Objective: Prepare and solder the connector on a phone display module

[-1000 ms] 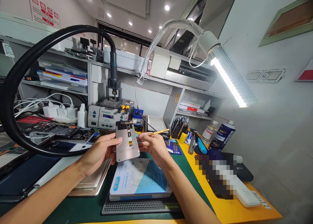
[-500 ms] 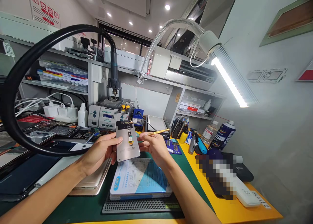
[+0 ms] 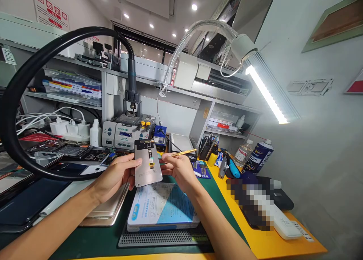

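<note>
My left hand [image 3: 117,173] grips a phone screen [image 3: 144,169] by its left edge, thumb on top and fingers underneath. The screen's silver metal back faces me, with a black strip along the top and a ribbon cable [image 3: 151,156] running down it. My right hand [image 3: 178,169] is closed round a slim gold-coloured tool [image 3: 185,152] that points up to the right. Its exact kind I cannot make out. The right fingertips are close to the screen's right edge; whether they touch it I cannot tell. Below the screen lies a blue and white box [image 3: 161,211].
Under the box is a grey perforated mat [image 3: 159,239] on a green work mat [image 3: 93,241]. A rework station [image 3: 121,135] stands behind, its black hose [image 3: 11,101] looping at the left. Phones and parts fill the left; a spray can [image 3: 258,158] and bottle [image 3: 244,153] stand right.
Almost nothing differs. Both hands keep their hold, and the screen and gold tool stay nearly in place; the view has shifted very slightly.
</note>
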{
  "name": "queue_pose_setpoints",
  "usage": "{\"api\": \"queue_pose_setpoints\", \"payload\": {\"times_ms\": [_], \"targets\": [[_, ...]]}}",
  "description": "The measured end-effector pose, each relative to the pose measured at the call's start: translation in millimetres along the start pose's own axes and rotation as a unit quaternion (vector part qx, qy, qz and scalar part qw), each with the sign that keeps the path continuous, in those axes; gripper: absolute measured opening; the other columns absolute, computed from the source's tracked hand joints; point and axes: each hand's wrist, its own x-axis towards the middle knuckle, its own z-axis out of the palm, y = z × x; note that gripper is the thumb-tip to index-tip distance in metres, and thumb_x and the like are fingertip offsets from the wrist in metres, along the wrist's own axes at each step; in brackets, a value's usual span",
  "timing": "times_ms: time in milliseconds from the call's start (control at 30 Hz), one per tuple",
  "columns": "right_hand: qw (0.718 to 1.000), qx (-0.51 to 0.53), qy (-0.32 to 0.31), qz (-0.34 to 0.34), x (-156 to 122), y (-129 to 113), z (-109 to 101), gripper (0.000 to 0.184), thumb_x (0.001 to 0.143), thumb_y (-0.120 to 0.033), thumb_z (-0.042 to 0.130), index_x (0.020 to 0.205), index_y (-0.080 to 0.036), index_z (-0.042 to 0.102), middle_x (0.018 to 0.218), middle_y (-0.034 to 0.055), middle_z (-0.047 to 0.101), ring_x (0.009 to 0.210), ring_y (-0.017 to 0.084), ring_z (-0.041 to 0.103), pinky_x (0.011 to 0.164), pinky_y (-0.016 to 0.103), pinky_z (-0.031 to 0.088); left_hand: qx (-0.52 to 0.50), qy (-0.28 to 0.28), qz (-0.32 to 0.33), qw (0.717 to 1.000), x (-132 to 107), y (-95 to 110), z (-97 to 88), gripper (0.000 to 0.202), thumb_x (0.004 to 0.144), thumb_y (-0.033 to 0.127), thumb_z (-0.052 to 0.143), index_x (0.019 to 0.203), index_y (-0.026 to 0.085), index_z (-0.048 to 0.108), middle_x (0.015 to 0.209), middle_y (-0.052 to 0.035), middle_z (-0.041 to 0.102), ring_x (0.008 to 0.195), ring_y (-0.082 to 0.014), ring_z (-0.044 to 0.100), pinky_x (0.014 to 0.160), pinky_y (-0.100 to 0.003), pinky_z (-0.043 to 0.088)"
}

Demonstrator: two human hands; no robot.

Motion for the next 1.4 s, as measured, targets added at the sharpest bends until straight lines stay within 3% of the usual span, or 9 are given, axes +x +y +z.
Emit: {"api": "queue_pose_setpoints", "payload": {"times_ms": [267,533,1000,1200,1400], "targets": [[1.000,-0.001,0.003,0.003,-0.5,0.6,0.2,0.027,0.067,-0.029,0.078,0.085,-0.011,0.069,0.080,0.0100,0.075,0.058,0.016,0.068,0.054,0.026,0.055,0.005,0.004,0.002,1.000,0.2,0.1,-0.2,0.030,0.077,0.022,0.072,0.103,0.016,0.061,0.068,0.0002,0.059,0.050,-0.0143,0.053,0.035,-0.024,0.048],[1.000,-0.002,0.002,-0.002,-0.7,-0.3,0.8,0.030,0.065,-0.032,0.080,0.084,-0.011,0.069,0.079,0.0096,0.074,0.058,0.016,0.069,0.055,0.027,0.054,0.018,-0.008,0.015,1.000,0.7,-0.9,-1.0,0.030,0.084,0.033,0.069,0.107,0.015,0.062,0.070,-0.0015,0.061,0.053,-0.0154,0.056,0.037,-0.024,0.049],[1.000,0.011,0.008,-0.003,-1.9,-3.5,3.8,0.025,0.062,-0.029,0.077,0.079,-0.013,0.068,0.077,0.0086,0.073,0.058,0.018,0.069,0.055,0.028,0.053,0.034,0.011,0.007,0.999,-3.3,2.2,4.5,0.041,0.078,0.040,0.075,0.110,0.017,0.064,0.069,-0.0020,0.066,0.051,-0.0145,0.054,0.037,-0.023,0.046],[1.000,0.017,0.010,-0.003,-3.5,-6.7,4.9,0.021,0.061,-0.027,0.074,0.076,-0.013,0.067,0.075,0.0075,0.072,0.056,0.017,0.067,0.054,0.029,0.053,0.055,0.015,0.007,0.998,-3.9,-0.2,2.1,0.032,0.079,0.043,0.075,0.099,0.020,0.062,0.060,0.0027,0.059,0.051,-0.0141,0.050,0.040,-0.024,0.046],[1.000,0.015,0.008,-0.002,-4.5,-6.8,4.7,0.019,0.062,-0.025,0.072,0.076,-0.014,0.068,0.075,0.0065,0.071,0.056,0.017,0.067,0.055,0.029,0.053,0.053,0.028,-0.009,0.998,-1.3,-1.4,0.5,0.037,0.077,0.042,0.078,0.104,0.022,0.062,0.067,0.0001,0.067,0.051,-0.0146,0.052,0.041,-0.025,0.046]]}}
